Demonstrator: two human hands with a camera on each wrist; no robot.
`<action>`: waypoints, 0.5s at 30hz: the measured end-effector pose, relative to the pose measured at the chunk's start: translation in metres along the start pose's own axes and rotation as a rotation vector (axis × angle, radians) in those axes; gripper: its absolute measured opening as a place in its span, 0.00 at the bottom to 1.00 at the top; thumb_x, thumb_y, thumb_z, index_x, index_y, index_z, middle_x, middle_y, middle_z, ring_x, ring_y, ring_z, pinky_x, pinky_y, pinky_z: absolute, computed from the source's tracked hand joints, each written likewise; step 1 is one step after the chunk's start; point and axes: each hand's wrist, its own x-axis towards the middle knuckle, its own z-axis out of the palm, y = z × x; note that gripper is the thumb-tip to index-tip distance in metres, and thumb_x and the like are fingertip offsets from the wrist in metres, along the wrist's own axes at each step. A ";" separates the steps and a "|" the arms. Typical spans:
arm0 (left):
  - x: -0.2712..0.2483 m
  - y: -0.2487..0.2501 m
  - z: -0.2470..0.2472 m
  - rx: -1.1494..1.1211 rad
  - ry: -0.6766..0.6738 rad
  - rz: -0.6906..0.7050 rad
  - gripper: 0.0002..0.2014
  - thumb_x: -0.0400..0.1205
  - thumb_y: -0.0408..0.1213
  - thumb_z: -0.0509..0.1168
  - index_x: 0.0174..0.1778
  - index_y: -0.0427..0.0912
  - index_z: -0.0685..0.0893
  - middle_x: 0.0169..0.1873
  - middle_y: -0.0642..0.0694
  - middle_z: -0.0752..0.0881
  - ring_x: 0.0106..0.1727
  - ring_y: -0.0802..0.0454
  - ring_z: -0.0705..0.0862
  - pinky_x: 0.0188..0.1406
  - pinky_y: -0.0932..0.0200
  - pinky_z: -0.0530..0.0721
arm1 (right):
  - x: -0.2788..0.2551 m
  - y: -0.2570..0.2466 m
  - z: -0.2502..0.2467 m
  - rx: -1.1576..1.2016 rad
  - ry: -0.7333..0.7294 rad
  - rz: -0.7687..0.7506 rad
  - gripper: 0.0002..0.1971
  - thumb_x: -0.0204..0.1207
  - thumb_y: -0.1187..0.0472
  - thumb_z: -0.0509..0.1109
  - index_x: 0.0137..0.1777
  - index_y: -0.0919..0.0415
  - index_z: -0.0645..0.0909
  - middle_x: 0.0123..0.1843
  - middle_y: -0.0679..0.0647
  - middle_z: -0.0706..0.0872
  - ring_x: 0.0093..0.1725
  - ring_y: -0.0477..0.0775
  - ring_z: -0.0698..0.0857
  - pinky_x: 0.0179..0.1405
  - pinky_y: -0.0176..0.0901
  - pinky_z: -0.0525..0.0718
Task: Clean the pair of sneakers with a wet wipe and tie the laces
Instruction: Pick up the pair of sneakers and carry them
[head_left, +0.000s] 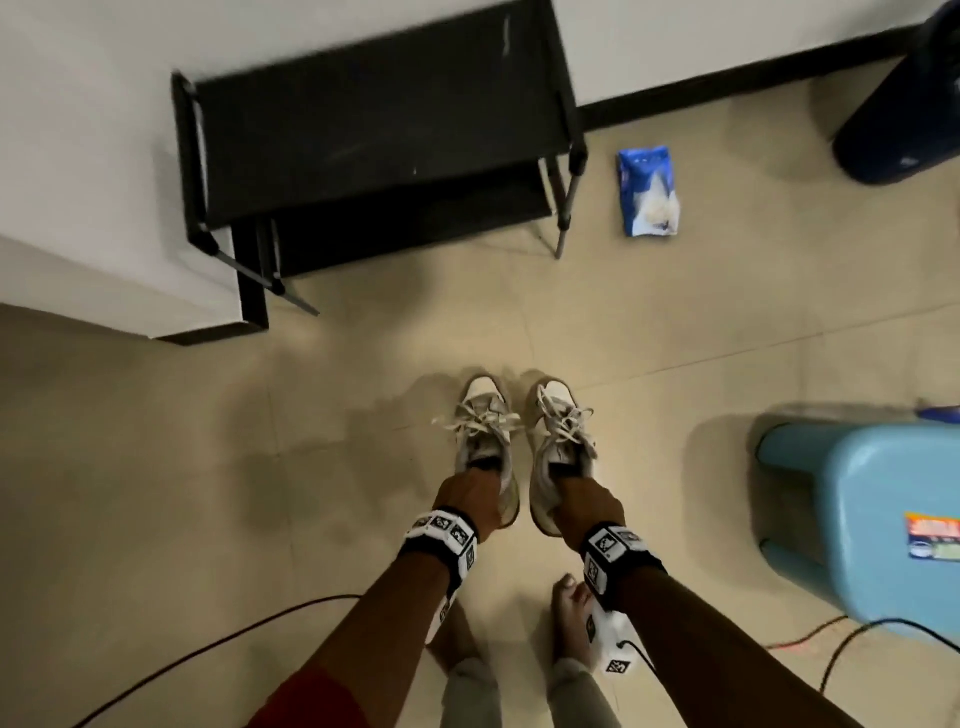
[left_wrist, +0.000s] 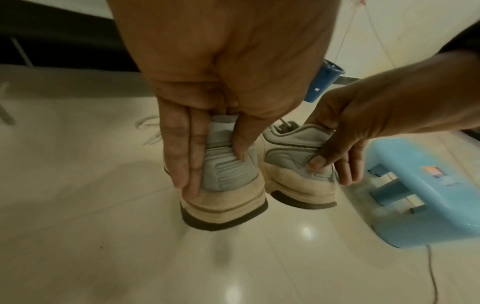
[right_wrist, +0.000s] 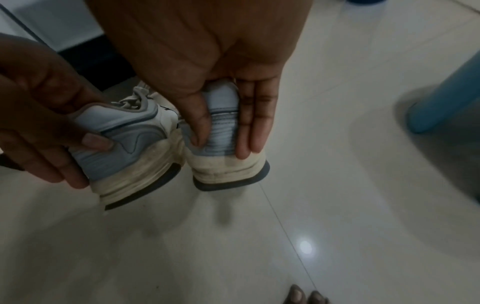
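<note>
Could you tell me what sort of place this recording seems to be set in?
Probably a home, perhaps an entryway: a black shoe rack stands against the white wall, a light blue plastic stool sits on the tiled floor, and a wet wipe pack lies nearby.

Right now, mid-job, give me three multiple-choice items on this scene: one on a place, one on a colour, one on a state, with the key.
1. Where does the blue wet-wipe packet lie?
A. On the tiled floor, right of the black metal shoe rack
B. On the plastic stool
C. Inside a sneaker

2. What colour is the plastic stool?
A. Red
B. Light blue
C. Black

3. How are the white-and-grey left sneaker and right sneaker held?
A. Both in one hand
B. Lying flat on the floor, untouched
C. One in each hand, gripped at the heel

Key: 1 A, the head view shows the packet on the floor beside the rack's right legs. 2 B, its top is plainly light blue. 3 C, the left hand and right hand each grip a heel between thumb and fingers.
</note>
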 end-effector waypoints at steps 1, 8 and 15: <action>-0.030 0.014 -0.026 0.015 -0.008 0.005 0.15 0.85 0.35 0.61 0.67 0.36 0.80 0.64 0.37 0.84 0.65 0.37 0.83 0.59 0.46 0.81 | -0.029 0.001 -0.028 0.015 0.011 -0.005 0.22 0.73 0.57 0.65 0.68 0.50 0.74 0.55 0.56 0.87 0.52 0.63 0.86 0.39 0.44 0.75; -0.205 0.125 -0.176 -0.007 0.055 0.006 0.12 0.83 0.32 0.61 0.60 0.36 0.84 0.59 0.37 0.87 0.60 0.35 0.85 0.56 0.46 0.83 | -0.217 0.024 -0.193 -0.051 0.134 -0.063 0.13 0.76 0.57 0.62 0.59 0.55 0.79 0.51 0.57 0.88 0.49 0.64 0.87 0.39 0.47 0.79; -0.282 0.230 -0.285 0.006 0.223 0.073 0.10 0.81 0.32 0.64 0.56 0.35 0.85 0.54 0.35 0.88 0.57 0.33 0.86 0.54 0.44 0.84 | -0.331 0.060 -0.323 -0.103 0.284 -0.106 0.13 0.80 0.53 0.59 0.56 0.58 0.80 0.51 0.60 0.88 0.49 0.67 0.87 0.43 0.51 0.82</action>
